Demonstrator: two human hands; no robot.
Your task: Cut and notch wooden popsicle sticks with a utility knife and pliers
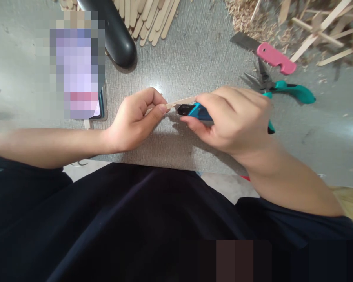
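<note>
My left hand is closed in a pinch on one end of a thin wooden stick, held just above the grey table. My right hand is wrapped around a teal and black utility knife, whose tip rests against the stick close to my left fingertips. Most of the stick's right part is hidden behind my right hand.
Teal-handled pliers and a pink-handled knife lie to the right. A pile of wooden sticks and a black rounded object sit at the back. Wood shavings and cut sticks fill the far right. A phone lies at left.
</note>
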